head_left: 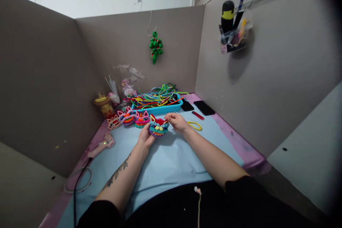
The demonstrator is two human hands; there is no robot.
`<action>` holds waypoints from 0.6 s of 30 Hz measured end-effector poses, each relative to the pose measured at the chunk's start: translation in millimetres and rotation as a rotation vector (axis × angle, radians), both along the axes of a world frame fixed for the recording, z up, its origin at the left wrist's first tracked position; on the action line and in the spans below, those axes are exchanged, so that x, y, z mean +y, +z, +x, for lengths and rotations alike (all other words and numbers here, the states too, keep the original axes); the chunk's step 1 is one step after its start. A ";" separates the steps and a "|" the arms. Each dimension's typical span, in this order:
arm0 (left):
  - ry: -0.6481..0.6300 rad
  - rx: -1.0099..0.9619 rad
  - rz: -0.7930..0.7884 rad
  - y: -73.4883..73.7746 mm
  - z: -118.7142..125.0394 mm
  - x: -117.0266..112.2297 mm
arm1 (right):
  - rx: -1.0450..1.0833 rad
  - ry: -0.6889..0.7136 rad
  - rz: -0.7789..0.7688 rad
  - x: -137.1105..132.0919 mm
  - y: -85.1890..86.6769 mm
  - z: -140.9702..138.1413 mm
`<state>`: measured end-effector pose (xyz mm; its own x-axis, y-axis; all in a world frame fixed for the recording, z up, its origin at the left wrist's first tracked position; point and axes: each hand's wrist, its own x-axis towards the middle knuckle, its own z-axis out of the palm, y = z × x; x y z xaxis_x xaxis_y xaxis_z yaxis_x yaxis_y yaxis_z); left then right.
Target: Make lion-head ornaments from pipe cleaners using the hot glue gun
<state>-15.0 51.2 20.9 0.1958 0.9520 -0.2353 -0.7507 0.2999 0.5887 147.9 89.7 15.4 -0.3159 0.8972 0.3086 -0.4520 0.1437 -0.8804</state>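
My left hand point(146, 135) is closed round the lower left side of a teal pipe-cleaner lion head point(159, 128) with red-and-yellow ears, pale yellow tufts and an orange and purple lower edge. At its upper right, the fingers of my right hand point(177, 122) pinch the ear; their tips partly hide it. Left of my hands stand similar heads: a pink one point(141, 119), a lilac-and-orange one point(127, 117) and a white-and-red one point(113, 122). A yellow pipe-cleaner loop point(195, 126) lies on the cloth right of my right hand.
Behind my hands is a blue tray point(160, 109) heaped with coloured pipe cleaners. A pink glue gun point(103, 145) with a black cord lies left. Phones point(204, 108) and a red cutter point(198, 115) lie right. Grey partitions point(176, 42) enclose the table; a pen box point(233, 41) hangs right.
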 end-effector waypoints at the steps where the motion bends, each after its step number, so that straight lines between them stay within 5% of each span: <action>1: -0.002 0.001 0.000 -0.2 0.1 0.1 | -0.005 0.004 -0.002 0.6 -1.0 -0.2; 18: 0.025 0.007 0.009 -4.2 -0.9 3.5 | -0.034 -0.066 -0.135 -2.0 -4.1 -6.4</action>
<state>-15.9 54.7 16.6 0.1702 0.9587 -0.2277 -0.7537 0.2755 0.5967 141.4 87.8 11.3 -0.2629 0.9490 0.1739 -0.4154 0.0513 -0.9082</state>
